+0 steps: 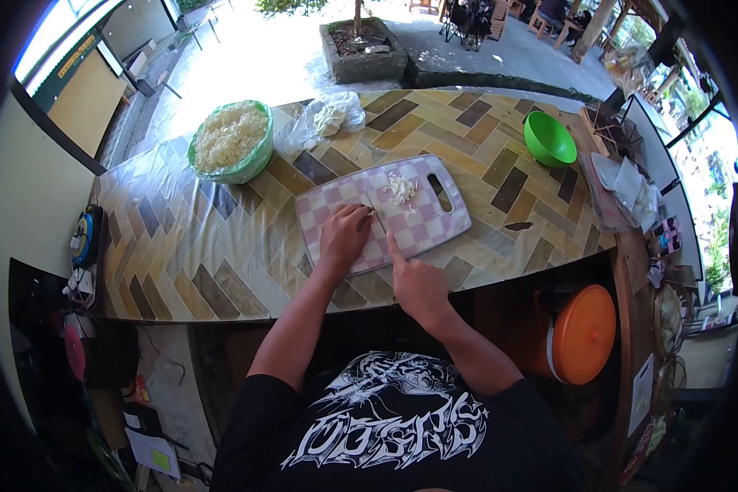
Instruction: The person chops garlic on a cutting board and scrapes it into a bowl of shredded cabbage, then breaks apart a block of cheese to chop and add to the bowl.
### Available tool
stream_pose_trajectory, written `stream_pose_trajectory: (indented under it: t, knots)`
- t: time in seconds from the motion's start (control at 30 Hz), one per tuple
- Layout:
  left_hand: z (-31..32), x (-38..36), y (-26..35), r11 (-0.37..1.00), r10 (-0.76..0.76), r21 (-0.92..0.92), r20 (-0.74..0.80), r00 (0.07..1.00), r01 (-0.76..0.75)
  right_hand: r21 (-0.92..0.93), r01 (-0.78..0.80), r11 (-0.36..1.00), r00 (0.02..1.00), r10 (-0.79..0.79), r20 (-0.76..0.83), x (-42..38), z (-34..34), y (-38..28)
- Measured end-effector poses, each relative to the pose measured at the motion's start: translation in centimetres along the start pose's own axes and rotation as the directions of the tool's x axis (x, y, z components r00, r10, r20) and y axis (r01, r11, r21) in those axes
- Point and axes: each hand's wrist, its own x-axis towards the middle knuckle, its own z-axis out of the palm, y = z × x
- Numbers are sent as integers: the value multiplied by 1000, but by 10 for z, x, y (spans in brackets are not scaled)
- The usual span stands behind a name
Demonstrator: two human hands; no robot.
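Observation:
A pink-and-white checkered cutting board (328, 193) lies on the counter in front of me. My left hand (345, 238) rests on its left half, fingers curled down over a small pale piece of food (375, 212). My right hand (418, 287) is closed around a knife (379, 218), its index finger stretched along the spine. The thin blade points away from me, right beside my left fingertips. The knife's handle is hidden in my palm. Finely chopped whitish bits (401, 189) lie in a small heap on the board, beyond the blade.
A green-lined basin (236, 174) full of pale, noodle-like shreds stands back left, near a clear plastic bag (348, 107) holding a white lump. A green bowl (549, 139) sits at the right. Plastic packets (627, 184) lie at the right edge. Below is an orange-lidded bucket (584, 334).

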Motion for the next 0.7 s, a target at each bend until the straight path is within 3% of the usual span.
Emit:
stream_pose_trajectory:
  t: [0.2, 0.4, 0.7]
  knots:
    - [0, -1, 4, 998, -61, 8, 12, 998, 61, -32, 9, 999, 998, -7, 68, 19, 2, -10]
    - [4, -5, -1, 999, -33, 15, 12, 999, 32, 122, 15, 992, 995, -27, 94, 34, -35, -5]
    - [6, -4, -3, 999, -41, 10, 7, 999, 41, 79, -17, 997, 996, 10, 92, 47, -4, -5]
